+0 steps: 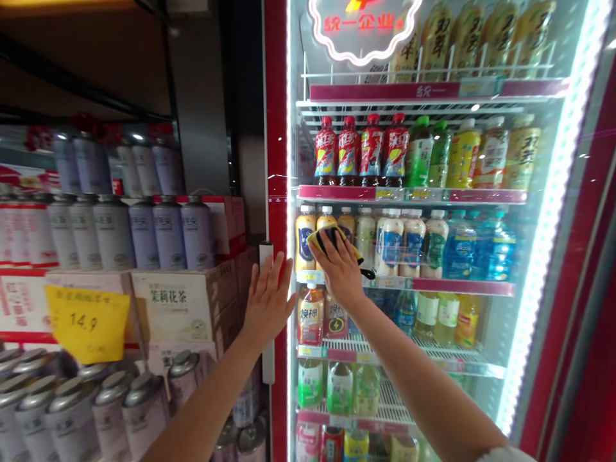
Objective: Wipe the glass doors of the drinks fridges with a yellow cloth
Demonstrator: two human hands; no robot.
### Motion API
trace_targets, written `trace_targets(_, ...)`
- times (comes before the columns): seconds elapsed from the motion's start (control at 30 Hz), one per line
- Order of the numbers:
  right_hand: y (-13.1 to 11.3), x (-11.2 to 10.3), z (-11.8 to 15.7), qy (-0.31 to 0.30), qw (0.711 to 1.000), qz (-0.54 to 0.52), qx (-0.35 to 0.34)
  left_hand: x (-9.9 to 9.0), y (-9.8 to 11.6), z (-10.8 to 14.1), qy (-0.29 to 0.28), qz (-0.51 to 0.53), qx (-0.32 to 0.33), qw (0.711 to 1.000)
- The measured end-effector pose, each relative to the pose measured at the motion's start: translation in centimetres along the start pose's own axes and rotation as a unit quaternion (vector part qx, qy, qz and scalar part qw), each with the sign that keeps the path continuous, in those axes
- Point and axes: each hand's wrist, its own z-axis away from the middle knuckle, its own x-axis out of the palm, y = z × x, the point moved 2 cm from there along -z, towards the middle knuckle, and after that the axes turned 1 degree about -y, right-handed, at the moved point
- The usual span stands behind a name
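Note:
In the head view, my right hand [342, 273] lies with its fingers flat over a yellow and black cleaning cloth [316, 240], pressed to the glass front of a lit drinks cooler. A short black loop dangles from the cloth's right end. Behind it, white-capped bottles [389, 240] fill the middle shelf; the hand and cloth hide some of them. To the left, my left hand [268, 296] is open, fingers spread, at the door's red frame [278, 160]. It overlaps the pale vertical handle [268, 366] and holds nothing; its exact contact point is hidden.
Left of the cooler, metal canisters [168, 234] stand on stacked boxes [173, 305], with a yellow price tag [89, 324] in front. More canisters [72, 410] are below. Red-capped bottles [370, 151] stand on a higher shelf under a glowing sign [363, 29].

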Motion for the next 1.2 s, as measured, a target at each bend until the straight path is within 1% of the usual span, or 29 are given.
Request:
trace_targets(0.07, -0.1, -0.1, 1.9, -0.024, 0.998, 0.001, -0.058, 0.0, -0.4, 0.2, 0.008, -0.001, -0.002, 1.0)
trace_targets(0.1, 0.2, -0.2, 2.6, -0.025, 0.997, 0.002, -0.071, -0.1, -0.6, 0.3, 0.011, -0.002, 0.0, 1.0)
trace_targets(0.13, 0.7, -0.5, 3.1, -0.019, 0.997, 0.004, -0.069, -0.1, -0.8, 0.5, 0.014, -0.003, 0.004, 1.0)
trace_targets(0.17, 1.3, -0.7, 3.1, -0.007, 0.999, 0.007, -0.052, -0.1, -1.0, 0.7, 0.017, -0.004, 0.008, 1.0)
trace_targets(0.23, 2.0, -0.8, 2.0, 0.022, 1.0, 0.014, 0.002, -0.1, -1.3, 0.9, 0.022, -0.006, 0.012, 1.0)
trace_targets(0.27, 1.9, -0.8, 1.0, 0.033, 0.999, 0.018, 0.026, -0.1, -1.4, 1.0, 0.025, -0.007, 0.012, 1.0)
trace_targets(0.3, 1.6, -0.6, 0.0, 0.04, 0.998, 0.021, 0.042, -0.1, -1.5, 1.1, 0.027, -0.009, 0.011, 1.0)
trace_targets(0.37, 0.2, 0.1, -1.6, 0.042, 0.998, 0.028, 0.048, -0.1, -1.7, 1.2, 0.03, -0.011, 0.01, 0.999)
trace_targets(0.43, -1.4, 0.7, -1.9, 0.028, 0.999, 0.026, 0.019, 0.0, -1.7, 1.2, 0.028, -0.009, 0.011, 0.999)
trace_targets(0.5, -2.3, 1.0, -0.7, 0.005, 0.999, 0.017, -0.041, 0.0, -1.8, 1.3, 0.024, -0.005, 0.012, 1.0)
trace_targets(0.57, -2.2, 0.9, 0.8, -0.017, 0.995, 0.009, -0.099, 0.0, -1.8, 1.3, 0.018, -0.003, 0.014, 1.0)
trace_targets(0.6, -1.8, 0.7, 1.3, -0.024, 0.994, 0.009, -0.11, 0.0, -1.9, 1.4, 0.017, -0.004, 0.015, 1.0)
trace_targets(0.67, -1.0, 0.3, 1.1, -0.02, 0.996, 0.015, -0.088, -0.1, -2.0, 1.5, 0.016, -0.006, 0.017, 1.0)
trace_targets(0.73, -0.6, 0.2, -0.5, 0.002, 0.999, 0.018, -0.036, -0.2, -2.2, 1.6, 0.016, -0.01, 0.019, 1.0)
trace_targets(0.8, -1.1, 0.5, -2.7, 0.027, 1.0, 0.012, -0.001, -0.2, -2.2, 1.7, 0.017, -0.014, 0.021, 1.0)
trace_targets(0.83, -1.6, 0.8, -3.5, 0.035, 0.999, 0.006, 0.003, -0.2, -2.3, 1.7, 0.018, -0.016, 0.023, 0.999)
trace_targets(0.87, -2.2, 1.1, -4.0, 0.039, 0.999, -0.001, -0.002, -0.2, -2.3, 1.8, 0.019, -0.018, 0.024, 0.999)
trace_targets(0.93, -3.3, 1.7, -3.9, 0.032, 0.999, -0.012, -0.038, -0.1, -2.2, 1.9, 0.018, -0.022, 0.026, 0.999)
trace_targets(1.0, -3.7, 1.8, -2.7, 0.012, 0.995, -0.017, -0.097, -0.1, -2.2, 2.0, 0.013, -0.025, 0.027, 0.999)
trace_targets(1.07, -3.3, 1.6, -1.5, -0.003, 0.989, -0.021, -0.148, -0.2, -2.2, 2.2, 0.012, -0.031, 0.029, 0.999)
trace_targets(1.1, -2.9, 1.3, -1.3, -0.001, 0.988, -0.023, -0.156, -0.3, -2.2, 2.3, 0.013, -0.033, 0.03, 0.999)
trace_targets(1.13, -2.5, 1.1, -1.5, 0.01, 0.989, -0.024, -0.147, -0.4, -2.2, 2.4, 0.015, -0.036, 0.031, 0.999)
trace_targets(1.2, -2.0, 1.0, -2.7, 0.045, 0.994, -0.03, -0.097, -0.6, -2.3, 2.6, 0.02, -0.04, 0.031, 0.999)
